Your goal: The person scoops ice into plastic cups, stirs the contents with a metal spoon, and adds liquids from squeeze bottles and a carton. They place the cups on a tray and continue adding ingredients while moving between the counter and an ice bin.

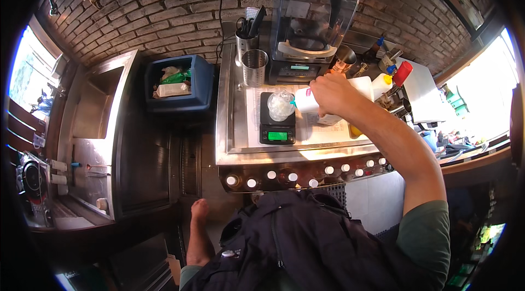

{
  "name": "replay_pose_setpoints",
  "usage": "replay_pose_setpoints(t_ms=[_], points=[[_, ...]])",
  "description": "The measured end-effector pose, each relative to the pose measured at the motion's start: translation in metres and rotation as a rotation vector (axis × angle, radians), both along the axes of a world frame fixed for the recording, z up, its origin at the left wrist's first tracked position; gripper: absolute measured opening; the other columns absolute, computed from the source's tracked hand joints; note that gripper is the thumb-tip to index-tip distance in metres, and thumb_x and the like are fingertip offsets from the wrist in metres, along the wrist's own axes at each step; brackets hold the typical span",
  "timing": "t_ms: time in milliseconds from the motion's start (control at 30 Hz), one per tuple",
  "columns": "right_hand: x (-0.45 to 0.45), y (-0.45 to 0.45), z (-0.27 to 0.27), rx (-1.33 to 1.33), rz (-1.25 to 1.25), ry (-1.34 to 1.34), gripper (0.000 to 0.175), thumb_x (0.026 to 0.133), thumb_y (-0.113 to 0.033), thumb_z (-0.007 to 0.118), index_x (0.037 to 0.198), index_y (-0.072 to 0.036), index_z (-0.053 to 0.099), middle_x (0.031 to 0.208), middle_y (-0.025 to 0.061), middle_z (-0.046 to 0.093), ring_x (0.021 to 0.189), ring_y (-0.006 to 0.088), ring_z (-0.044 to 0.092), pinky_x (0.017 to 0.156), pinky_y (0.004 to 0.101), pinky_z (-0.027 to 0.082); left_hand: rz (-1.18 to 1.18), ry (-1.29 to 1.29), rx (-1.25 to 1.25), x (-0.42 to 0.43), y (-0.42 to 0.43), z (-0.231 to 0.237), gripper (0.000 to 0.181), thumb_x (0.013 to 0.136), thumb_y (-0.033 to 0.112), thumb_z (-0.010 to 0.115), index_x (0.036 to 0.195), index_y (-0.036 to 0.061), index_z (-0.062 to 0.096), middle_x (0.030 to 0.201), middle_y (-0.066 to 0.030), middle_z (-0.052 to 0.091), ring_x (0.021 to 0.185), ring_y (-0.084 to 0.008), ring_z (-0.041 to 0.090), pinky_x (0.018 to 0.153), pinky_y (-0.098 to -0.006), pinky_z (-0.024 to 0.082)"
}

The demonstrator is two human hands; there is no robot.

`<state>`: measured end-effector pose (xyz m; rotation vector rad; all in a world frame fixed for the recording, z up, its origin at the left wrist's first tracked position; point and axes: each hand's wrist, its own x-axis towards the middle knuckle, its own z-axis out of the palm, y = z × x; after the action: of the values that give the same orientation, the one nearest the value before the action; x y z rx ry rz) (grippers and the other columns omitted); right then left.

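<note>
My right hand [334, 91] is shut on a white plastic squeeze bottle [305, 100]. The bottle is tipped on its side, its teal nozzle [293, 103] at the rim of a clear cup [281, 106] that appears to hold ice. Whether liquid is flowing cannot be made out. Under the cup is a black digital scale [277, 125] with a lit green display. Printed sheets [252, 127] lie beneath the scale on the steel counter [231, 127]. Down at my side hangs my left hand [199, 210], its fingers curled, with nothing visible in it.
A blender with a clear cover [316, 24] stands behind the scale. Steel cylinders [254, 68] are left of it; squeeze bottles [382, 85] crowd the right. White-capped bottles [292, 177] line the counter's front. Leftward are a blue bin [203, 86] and a sink [96, 106].
</note>
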<state>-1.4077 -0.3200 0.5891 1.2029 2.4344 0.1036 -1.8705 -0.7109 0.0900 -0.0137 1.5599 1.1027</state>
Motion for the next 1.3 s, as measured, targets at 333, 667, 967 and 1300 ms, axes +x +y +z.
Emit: replay_pose_setpoints(t_ms=[333,667,967,1300], points=[[-0.017,-0.002,0.012,0.105,0.092,-0.090,0.014,0.071,-0.017,0.088,0.084,-0.012,0.084,0.086,0.0100,0.080,0.085,0.0255,0.079,0.072,0.0378,0.059,0.042,1.247,0.280,0.081,0.088,0.075,0.021,0.098,0.004,0.067,0.119,0.0016,0.070,0.114,-0.0139,0.065,0.106,-0.0264,0.067,0.093,-0.0359,0.055],[-0.014,-0.007,0.016,0.100,0.117,-0.077,0.010,0.075,-0.015,0.085,0.085,-0.012,0.084,0.086,0.0096,0.080,0.087,0.0252,0.079,0.073,0.0378,0.059,-0.570,1.094,0.949,0.171,0.212,0.275,0.016,0.096,0.000,0.068,0.111,0.0029,0.072,0.113,-0.0149,0.067,0.104,-0.0289,0.069,0.090,-0.0358,0.057],[-0.006,-0.007,0.018,0.115,0.130,-0.050,0.005,0.080,-0.014,0.080,0.084,-0.013,0.083,0.086,0.0086,0.080,0.087,0.0247,0.078,0.074,0.0371,0.059,-0.569,0.970,0.882,0.214,0.235,0.235,0.007,0.099,0.004,0.067,0.105,0.0022,0.070,0.107,-0.0105,0.066,0.089,-0.0239,0.071,0.074,-0.0332,0.059],[-0.005,-0.006,0.014,0.035,0.068,-0.108,0.016,0.075,-0.023,0.087,0.087,-0.012,0.084,0.087,0.0081,0.080,0.089,0.0243,0.078,0.075,0.0374,0.058,-0.559,0.878,0.871,0.208,0.230,0.235,0.007,0.097,0.002,0.065,0.099,0.0001,0.071,0.103,-0.0102,0.067,0.089,-0.0213,0.069,0.080,-0.0323,0.055]])
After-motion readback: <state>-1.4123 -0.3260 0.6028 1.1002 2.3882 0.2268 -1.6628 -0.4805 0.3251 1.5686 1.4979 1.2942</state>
